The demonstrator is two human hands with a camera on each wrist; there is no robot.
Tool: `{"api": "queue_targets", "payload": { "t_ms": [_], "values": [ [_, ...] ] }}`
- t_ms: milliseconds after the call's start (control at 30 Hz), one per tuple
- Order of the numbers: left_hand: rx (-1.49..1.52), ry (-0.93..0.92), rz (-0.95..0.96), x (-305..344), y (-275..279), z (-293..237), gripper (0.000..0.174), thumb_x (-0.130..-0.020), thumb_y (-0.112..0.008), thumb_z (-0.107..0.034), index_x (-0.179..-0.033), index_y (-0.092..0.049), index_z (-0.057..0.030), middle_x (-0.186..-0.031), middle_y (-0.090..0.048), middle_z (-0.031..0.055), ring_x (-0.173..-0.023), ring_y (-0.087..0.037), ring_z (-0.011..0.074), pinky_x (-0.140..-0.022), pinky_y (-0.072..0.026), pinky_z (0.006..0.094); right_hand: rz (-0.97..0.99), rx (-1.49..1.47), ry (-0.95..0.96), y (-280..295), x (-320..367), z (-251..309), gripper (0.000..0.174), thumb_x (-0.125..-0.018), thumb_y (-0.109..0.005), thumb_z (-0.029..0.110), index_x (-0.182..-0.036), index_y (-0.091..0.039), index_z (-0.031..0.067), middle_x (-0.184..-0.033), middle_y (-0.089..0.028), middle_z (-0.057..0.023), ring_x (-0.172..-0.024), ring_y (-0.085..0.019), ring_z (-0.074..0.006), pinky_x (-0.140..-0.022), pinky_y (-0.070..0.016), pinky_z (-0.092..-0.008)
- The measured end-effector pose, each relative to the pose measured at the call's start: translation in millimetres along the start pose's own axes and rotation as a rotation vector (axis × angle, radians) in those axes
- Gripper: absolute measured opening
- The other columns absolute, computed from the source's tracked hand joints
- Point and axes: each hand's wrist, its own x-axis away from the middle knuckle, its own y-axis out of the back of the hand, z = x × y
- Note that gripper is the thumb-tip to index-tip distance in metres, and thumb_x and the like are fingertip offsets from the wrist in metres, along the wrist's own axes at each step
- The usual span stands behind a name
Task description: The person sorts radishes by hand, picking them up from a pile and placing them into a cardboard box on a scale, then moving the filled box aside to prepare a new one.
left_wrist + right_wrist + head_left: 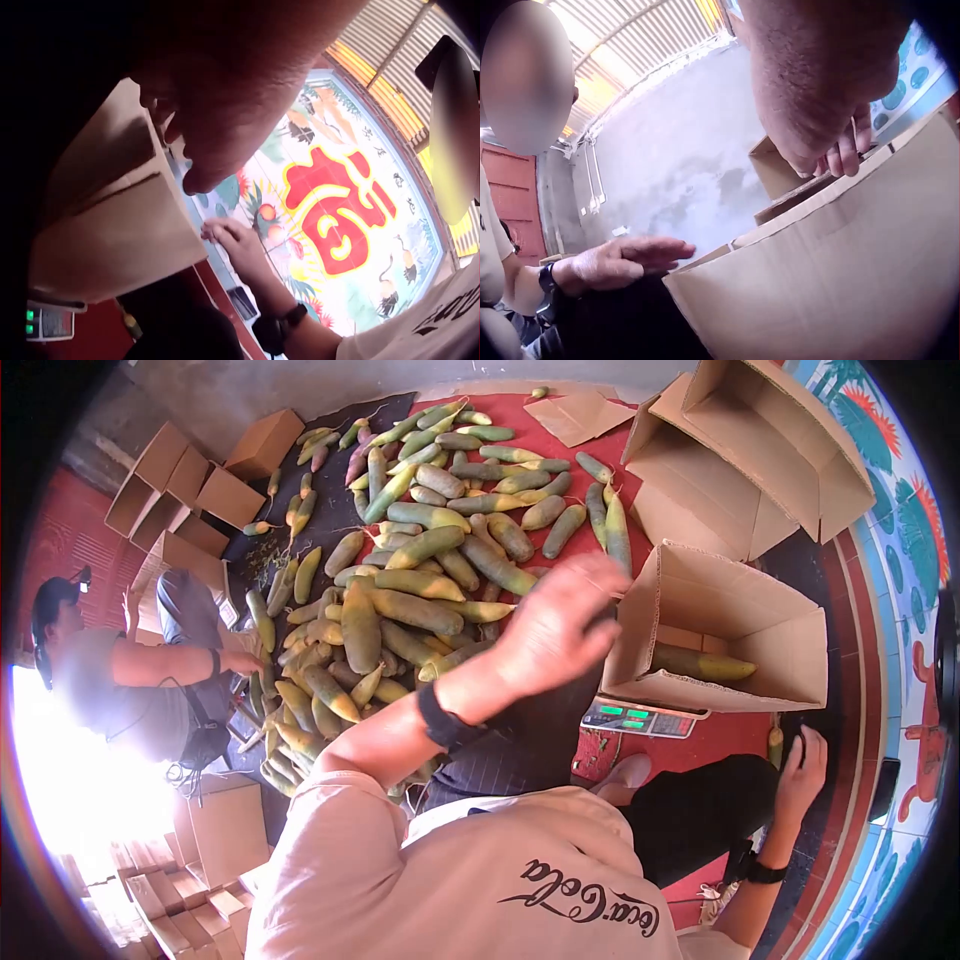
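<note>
My left hand [570, 625] hovers beside the left rim of a cardboard box [740, 693], over the near edge of a radish pile. In the right wrist view the fingers of this left hand [622, 262] are extended with nothing in them. Inside the box lies a large green radish [703, 663]. Beneath the box is a digital scale [640, 718] with lit green figures. My right hand [802, 775] is off the box's near right corner, fingers loosely bent and holding nothing. In the right wrist view the right hand [832, 127] overlaps the box rim.
A big heap of green radishes [400, 600] covers the red and dark floor cloth. Open cardboard boxes [750, 450] stand at the back right, with more boxes [185, 485] at the left. Another person [140, 680] sits left of the heap, one hand by the radishes. A tiled wall [915, 560] borders the right.
</note>
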Motion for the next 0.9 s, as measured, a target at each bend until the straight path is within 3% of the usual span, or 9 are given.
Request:
{"api": "queue_targets", "payload": {
  "t_ms": [100, 167, 333, 433, 567, 633, 767, 900],
  "values": [
    [-0.254, 0.257, -0.175, 24.9, 38.1, 42.7, 0.043, -0.076, -0.064, -0.006, -0.118, -0.055, -0.0038, -0.119, -0.057, 0.0153, -0.114, -0.052, 0.0301, -0.099, -0.0398, 0.0376, 0.007, 0.035, -0.098, -0.6, 35.3, -42.2, 0.016, -0.089, -0.053, 0.005, -0.102, -0.058, -0.0015, -0.101, -0.058, -0.0178, -0.093, -0.058, -0.0348, -0.081, -0.0464, -0.0378],
    [-0.442, 0.397, -0.214, 57.2, 62.6, 87.9, 0.043, -0.078, -0.064, -0.008, -0.120, -0.054, -0.0038, -0.117, -0.058, 0.0176, -0.112, -0.053, 0.0328, -0.096, -0.0411, 0.0385, 0.018, 0.063, -0.186, -4.1, 55.9, -54.2, 0.015, -0.090, -0.052, 0.007, -0.101, -0.058, -0.0017, -0.099, -0.059, -0.0179, -0.093, -0.058, -0.0351, -0.081, -0.0465, -0.0377],
    [-0.785, 0.822, -0.143, 192.3, 105.7, 198.7, 0.073, -0.073, -0.067, -0.024, -0.136, -0.036, -0.0040, -0.129, -0.046, 0.0238, -0.120, -0.043, 0.0391, -0.102, -0.0351, 0.0443, 0.029, -0.003, -0.348, -26.1, 84.8, -64.7, 0.015, -0.091, -0.049, 0.007, -0.100, -0.059, -0.0016, -0.096, -0.060, -0.0171, -0.090, -0.059, -0.0341, -0.079, -0.0467, -0.0372],
    [-0.706, 1.397, -0.108, 243.7, 116.8, 220.0, 0.088, -0.070, -0.071, -0.033, -0.141, -0.025, -0.0059, -0.129, -0.044, 0.0261, -0.120, -0.043, 0.0409, -0.100, -0.0379, 0.0452, 0.013, 0.024, -0.327, -25.5, 78.6, -56.9, 0.015, -0.091, -0.048, 0.007, -0.099, -0.059, -0.0015, -0.095, -0.059, -0.0175, -0.089, -0.059, -0.0349, -0.077, -0.0467, -0.0378],
    [-0.753, 1.380, -0.125, 267.0, 113.8, 221.5, 0.095, -0.070, -0.072, -0.034, -0.143, -0.017, -0.0074, -0.129, -0.043, 0.0273, -0.119, -0.044, 0.0411, -0.099, -0.0391, 0.0453, 0.044, 0.018, -0.356, -26.4, 71.7, -49.7, 0.017, -0.092, -0.048, 0.009, -0.099, -0.060, -0.0012, -0.094, -0.061, -0.0171, -0.088, -0.060, -0.0338, -0.078, -0.0466, -0.0376],
    [-0.708, 1.529, -0.104, 260.3, 116.2, 216.5, 0.103, -0.068, -0.075, -0.033, -0.144, -0.011, -0.0082, -0.127, -0.045, 0.0282, -0.117, -0.047, 0.0407, -0.099, -0.0399, 0.0435, 0.043, 0.008, -0.358, -27.2, 71.9, -47.8, 0.017, -0.092, -0.047, 0.008, -0.098, -0.060, -0.0013, -0.093, -0.061, -0.0173, -0.087, -0.059, -0.0341, -0.077, -0.0463, -0.0379],
    [-0.573, 1.578, -0.201, 285.3, 122.8, 239.3, 0.107, -0.064, -0.079, -0.032, -0.144, -0.011, -0.0087, -0.125, -0.049, 0.0274, -0.115, -0.050, 0.0386, -0.098, -0.0410, 0.0416, 0.026, 0.024, -0.347, -30.7, 74.2, -52.1, 0.017, -0.092, -0.046, 0.007, -0.097, -0.060, -0.0012, -0.091, -0.060, -0.0172, -0.086, -0.059, -0.0339, -0.076, -0.0460, -0.0382],
    [-0.477, 1.590, -0.310, 290.1, 120.8, 239.7, 0.108, -0.060, -0.082, -0.032, -0.141, -0.016, -0.0011, -0.124, -0.051, 0.0257, -0.114, -0.053, 0.0352, -0.097, -0.0430, 0.0388, 0.041, 0.038, -0.321, -30.4, 77.6, -54.5, 0.016, -0.091, -0.046, 0.007, -0.096, -0.059, -0.0011, -0.091, -0.059, -0.0167, -0.084, -0.058, -0.0344, -0.076, -0.0460, -0.0383]
  ]
}}
